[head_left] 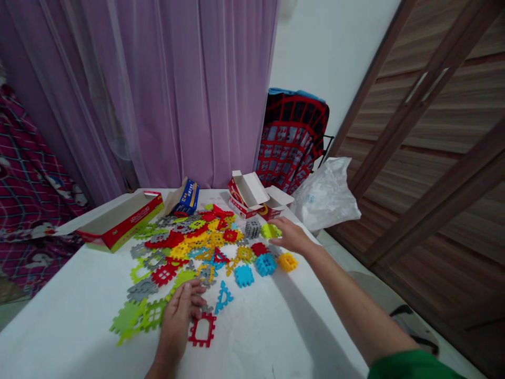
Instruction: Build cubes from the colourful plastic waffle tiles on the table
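Observation:
My right hand (290,235) reaches across the right side of the table, its fingers and thumb around a lime-green block (270,230) made of notched plastic pieces. Directly left of that is a stack of grey pieces (252,229). Nearer to me are a blue block (265,264) and a yellow block (288,261). My left hand (183,308) rests at the near edge of the scattered pieces, fingers loosely bent and apart. A red arched window piece (202,330) lies beside its fingertips, with a grey piece partly hidden there. Green window pieces (153,314) lie to its left.
Many colourful interlocking pieces (197,245) spread over the white table (252,337). At the back stand an opened red box (118,223), a blue box (187,197) and red-and-white boxes (246,195). A white plastic bag (325,195) sits at the right edge.

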`<state>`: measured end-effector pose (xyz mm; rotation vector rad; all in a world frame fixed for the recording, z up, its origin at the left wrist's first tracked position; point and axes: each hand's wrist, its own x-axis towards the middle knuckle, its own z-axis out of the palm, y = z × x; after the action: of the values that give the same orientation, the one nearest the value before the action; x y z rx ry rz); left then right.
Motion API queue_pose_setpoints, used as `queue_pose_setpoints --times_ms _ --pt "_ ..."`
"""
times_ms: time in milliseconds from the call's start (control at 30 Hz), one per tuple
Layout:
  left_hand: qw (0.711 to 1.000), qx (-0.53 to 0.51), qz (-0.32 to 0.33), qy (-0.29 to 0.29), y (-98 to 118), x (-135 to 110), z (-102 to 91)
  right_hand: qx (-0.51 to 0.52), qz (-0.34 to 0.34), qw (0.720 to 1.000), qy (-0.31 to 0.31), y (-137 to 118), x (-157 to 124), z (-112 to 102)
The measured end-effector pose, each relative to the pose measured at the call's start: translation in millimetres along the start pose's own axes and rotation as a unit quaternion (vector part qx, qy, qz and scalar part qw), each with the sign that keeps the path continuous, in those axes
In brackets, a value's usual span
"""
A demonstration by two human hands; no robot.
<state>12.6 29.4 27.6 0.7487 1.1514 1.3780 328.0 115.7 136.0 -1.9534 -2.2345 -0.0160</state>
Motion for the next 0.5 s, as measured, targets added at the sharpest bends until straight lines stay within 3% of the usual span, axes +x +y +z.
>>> queue_pose_setpoints --times_ms 67,167,333,500 --pt "1.000 -0.014 -0.005 0.006 -2.4 2.4 -1.5 -0.039 0.031 0.998 -0.035 29.8 19.7 1.4" --pt "1.000 -0.017 -0.021 0.015 -4.6 4.2 -3.3 -0.063 0.023 0.994 -0.086 52.2 44.1 13.9" --pt "0.999 -0.008 -0.037 0.015 -5.0 3.2 -4.7 -0.084 -0.016 0.988 -0.131 58.4 68.4 35.4" --pt "0.999 0.013 -0.035 0.019 -2.1 1.3 -2.9 -0.082 -0.022 0.986 -0.146 62.4 79.8 42.5"
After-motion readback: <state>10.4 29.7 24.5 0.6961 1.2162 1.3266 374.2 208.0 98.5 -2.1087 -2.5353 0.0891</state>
